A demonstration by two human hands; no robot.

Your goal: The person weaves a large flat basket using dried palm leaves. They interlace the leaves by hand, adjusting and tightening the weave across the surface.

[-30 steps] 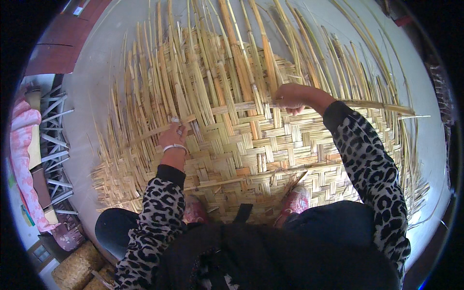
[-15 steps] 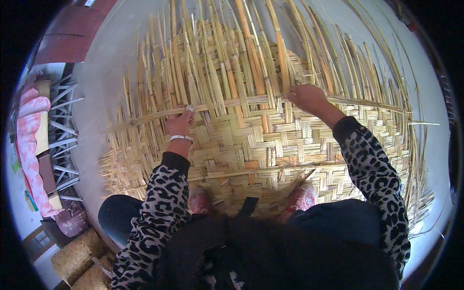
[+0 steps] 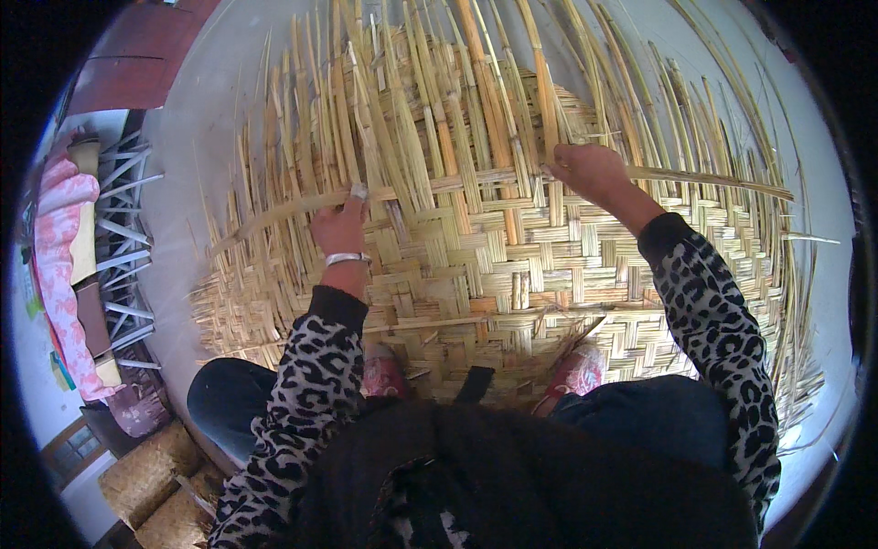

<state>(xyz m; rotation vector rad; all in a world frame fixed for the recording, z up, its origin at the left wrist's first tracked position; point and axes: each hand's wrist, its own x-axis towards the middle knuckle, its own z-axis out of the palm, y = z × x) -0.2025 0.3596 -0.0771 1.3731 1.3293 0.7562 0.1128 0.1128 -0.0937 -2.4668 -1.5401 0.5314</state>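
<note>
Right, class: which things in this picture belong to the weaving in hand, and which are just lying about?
In the weaving:
- woven mat
- crosswise strip, at the left hand and right hand
- unwoven upright strips

Apparently just lying about:
- pink patterned cloth
- straw-coloured woven rolls
</note>
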